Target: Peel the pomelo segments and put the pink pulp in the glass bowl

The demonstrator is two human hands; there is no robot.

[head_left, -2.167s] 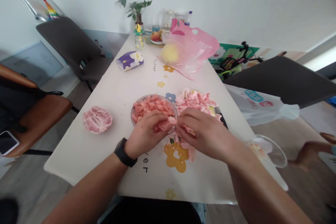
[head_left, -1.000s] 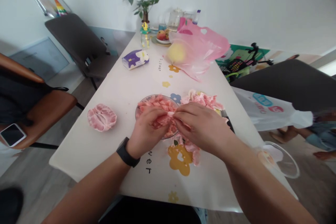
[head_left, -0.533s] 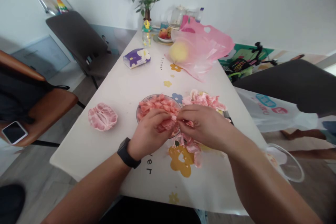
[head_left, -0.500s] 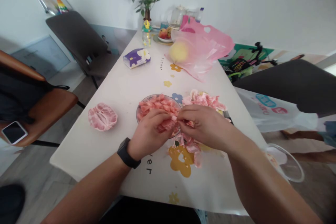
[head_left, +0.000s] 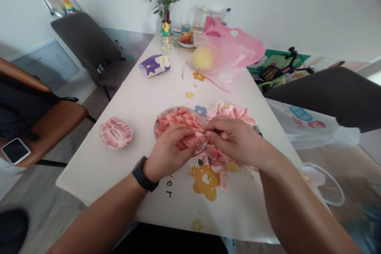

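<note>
My left hand (head_left: pixel 172 149), with a dark watch on its wrist, is closed around a pink pomelo segment (head_left: pixel 192 141) above the near edge of a plate (head_left: pixel 156 127). Peeled pomelo flesh (head_left: pixel 180 118) is heaped on that plate. At the segment's right end, my right hand (head_left: pixel 233 137) pinches with thumb and forefinger; whatever is between its fingertips is too small to make out. Torn pink membrane and peel (head_left: pixel 230 112) lie around and beneath my right hand. To the left, a part of a peeled pomelo (head_left: pixel 116 133) rests on the table.
A pink plastic bag (head_left: pixel 229 55) with a yellow pomelo (head_left: pixel 203 58) sits farther back. Also on the table (head_left: pixel 139 107) are a purple tissue pack (head_left: pixel 154 66), a fruit plate (head_left: pixel 186 45) and a potted plant (head_left: pixel 167 6). A white bag (head_left: pixel 309 121) hangs at the right edge.
My right fingertips have shifted slightly right, away from the segment's end. My left hand stays in place with the segment. At the far right, a person's limbs have mostly left view.
</note>
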